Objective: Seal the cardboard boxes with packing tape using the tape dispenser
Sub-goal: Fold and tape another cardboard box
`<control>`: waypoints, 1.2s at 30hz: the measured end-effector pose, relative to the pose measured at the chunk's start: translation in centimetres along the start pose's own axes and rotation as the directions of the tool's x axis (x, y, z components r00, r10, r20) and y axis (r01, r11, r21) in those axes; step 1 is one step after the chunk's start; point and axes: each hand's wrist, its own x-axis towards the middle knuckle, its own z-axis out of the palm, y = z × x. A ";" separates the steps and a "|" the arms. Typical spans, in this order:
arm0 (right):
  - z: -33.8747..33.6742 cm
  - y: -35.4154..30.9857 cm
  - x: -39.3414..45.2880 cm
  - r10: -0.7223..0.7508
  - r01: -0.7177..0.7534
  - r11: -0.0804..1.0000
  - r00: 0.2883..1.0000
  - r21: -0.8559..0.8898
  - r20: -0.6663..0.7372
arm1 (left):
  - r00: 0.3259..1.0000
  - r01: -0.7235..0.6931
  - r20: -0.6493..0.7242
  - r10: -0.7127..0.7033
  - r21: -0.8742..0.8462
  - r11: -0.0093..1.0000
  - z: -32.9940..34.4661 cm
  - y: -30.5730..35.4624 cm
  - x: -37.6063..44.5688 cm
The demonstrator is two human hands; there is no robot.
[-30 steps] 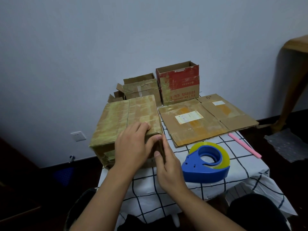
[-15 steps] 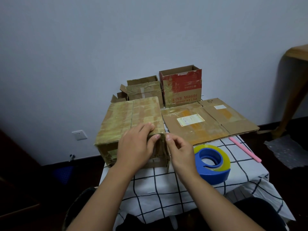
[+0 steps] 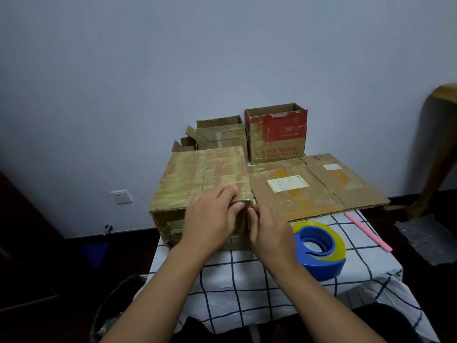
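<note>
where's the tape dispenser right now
In the head view the blue tape dispenser sits on the checked tablecloth, right of the right hand and just before the flattened cardboard.

Closed cardboard box (image 3: 201, 179) wrapped in yellowish tape, flaps shut, upright on checked tablecloth (image 3: 247, 288), blue tape dispenser (image 3: 319, 251) holding 1 yellowish clear tape roll, resting near the box's right front corner, not touching it
</note>
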 end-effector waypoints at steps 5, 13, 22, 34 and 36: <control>-0.6 1.0 1.1 -0.035 0.054 0.994 0.982 -0.093 0.187 | 0.994 -0.106 -0.003 0.107 0.077 0.991 -0.2 -0.3 -0.2; -1.7 2.1 7.0 0.164 -0.423 0.761 0.860 0.493 0.484 | 0.933 -0.235 -0.229 0.277 0.196 0.952 -1.2 -4.0 -1.0; 4.7 3.0 13.3 0.414 -0.750 0.521 0.639 0.407 0.648 | 0.947 -0.272 -0.108 0.303 0.236 0.933 -4.6 -9.7 -4.4; 3.1 -0.6 11.4 0.423 -0.623 0.646 0.774 0.441 0.471 | 0.721 0.442 0.005 -0.693 -0.774 0.453 -3.7 -4.8 -4.1; 1.2 -1.1 9.7 0.400 -0.565 0.679 0.820 0.469 0.409 | 0.696 0.375 0.039 -0.717 -0.871 0.317 -4.9 -7.8 -2.4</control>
